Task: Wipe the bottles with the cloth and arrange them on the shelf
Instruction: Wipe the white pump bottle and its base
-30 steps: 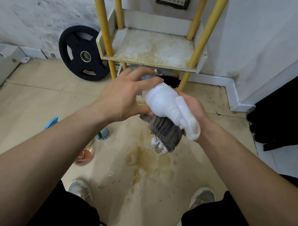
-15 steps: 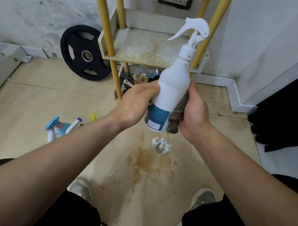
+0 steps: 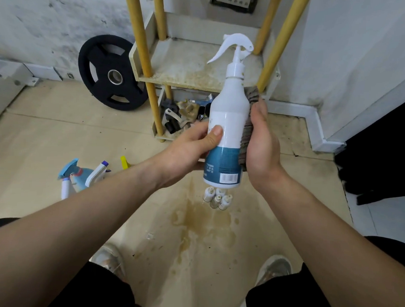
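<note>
White plastic spray bottle (image 3: 230, 117) held upright in the air in front of the shelf (image 3: 188, 70): smooth cylinder, teal band and barcode at the base, trigger head on top with its lever to the left. Left grip (image 3: 188, 150) wraps the lower body, thumb flat on the white label. Right grip (image 3: 261, 150) curls round the right side, pressing a grey ribbed cloth (image 3: 253, 96) to the bottle wall. Shelf is a stained off-white tray on round yellow posts. Four small bottles (image 3: 217, 198) clustered on the floor (image 3: 59, 137) below. Trigger sprayers (image 3: 81, 176) at left, partly hidden by the forearm. Black weight plate (image 3: 112, 75) leans on the wall
</note>
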